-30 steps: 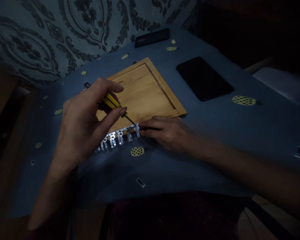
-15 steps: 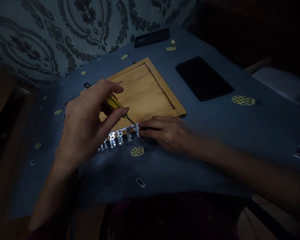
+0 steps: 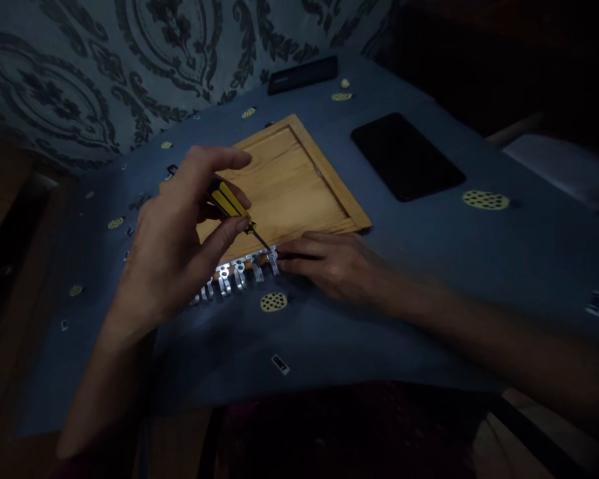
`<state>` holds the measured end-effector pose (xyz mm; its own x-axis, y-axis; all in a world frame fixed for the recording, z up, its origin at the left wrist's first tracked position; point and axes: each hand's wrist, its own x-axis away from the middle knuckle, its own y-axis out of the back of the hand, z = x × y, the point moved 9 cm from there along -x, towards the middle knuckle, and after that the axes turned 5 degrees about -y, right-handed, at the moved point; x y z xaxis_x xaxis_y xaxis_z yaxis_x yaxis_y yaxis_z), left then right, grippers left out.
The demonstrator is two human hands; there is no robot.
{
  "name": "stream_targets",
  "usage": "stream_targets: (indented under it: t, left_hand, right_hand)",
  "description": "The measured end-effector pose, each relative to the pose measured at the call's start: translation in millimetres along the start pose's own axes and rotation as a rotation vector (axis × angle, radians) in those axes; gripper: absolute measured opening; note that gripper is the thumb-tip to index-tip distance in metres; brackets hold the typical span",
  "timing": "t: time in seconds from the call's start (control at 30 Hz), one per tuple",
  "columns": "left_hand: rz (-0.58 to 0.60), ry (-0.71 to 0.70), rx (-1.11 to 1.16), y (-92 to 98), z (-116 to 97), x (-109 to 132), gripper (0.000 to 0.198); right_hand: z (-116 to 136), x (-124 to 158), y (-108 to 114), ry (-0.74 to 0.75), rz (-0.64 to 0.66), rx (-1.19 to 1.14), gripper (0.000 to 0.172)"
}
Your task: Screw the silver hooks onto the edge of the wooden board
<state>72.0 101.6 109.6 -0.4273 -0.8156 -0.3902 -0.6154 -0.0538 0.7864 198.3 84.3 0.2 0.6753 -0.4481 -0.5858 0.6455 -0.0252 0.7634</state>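
My left hand (image 3: 172, 233) is closed on a yellow and black screwdriver (image 3: 228, 201), thumb and fingers on its handle, index finger raised. The screwdriver tilts down to the right, its tip at the right end of a shiny metal hook rack (image 3: 239, 266). That rack runs along the near edge of a framed wooden board (image 3: 279, 193), its several hooks pointing toward me. My right hand (image 3: 337, 263) lies low at the board's near right part, fingertips pressed together at the rack's last hook. Whatever is between those fingertips is hidden.
A dark phone-like slab (image 3: 406, 156) lies right of the board. Another dark oblong (image 3: 303, 75) sits at the back, near the patterned wall covering (image 3: 174, 46). Blue cloth with pineapple prints (image 3: 379, 319) covers the table. A small metal loop (image 3: 172, 171) shows at the board's left corner.
My left hand's fingers have shifted around the screwdriver handle, with the index finger higher and the handle turned a little. The tip, my right hand and the board stay in place.
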Motion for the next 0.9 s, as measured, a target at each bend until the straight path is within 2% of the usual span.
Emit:
stream_targets:
  t: [0.13, 0.33, 0.5, 0.7, 0.9]
  left_hand:
    - [0.012, 0.001, -0.02, -2.4, 0.7, -0.6, 0.023]
    - [-0.055, -0.065, -0.245, -1.4, -4.4, -2.8, 0.023]
    - [-0.109, -0.067, -0.162, 2.8, -3.1, -0.7, 0.021]
    - [-0.115, -0.005, -0.14, 5.7, -4.3, 1.1, 0.023]
    - [-0.106, -0.016, -0.111, 6.6, -8.1, 2.0, 0.036]
  right_hand:
    - [-0.9, 0.3, -1.3, -0.013, 0.012, -0.012, 0.035]
    - [-0.6, 0.2, -1.0, -0.014, 0.01, 0.006, 0.035]
    - [2.4, -1.3, 3.5, -0.006, 0.002, 0.01, 0.034]
    - [2.7, -1.8, 3.6, -0.004, 0.0, 0.011, 0.031]
    - [2.7, -2.8, 4.4, -0.006, -0.003, 0.007, 0.031]
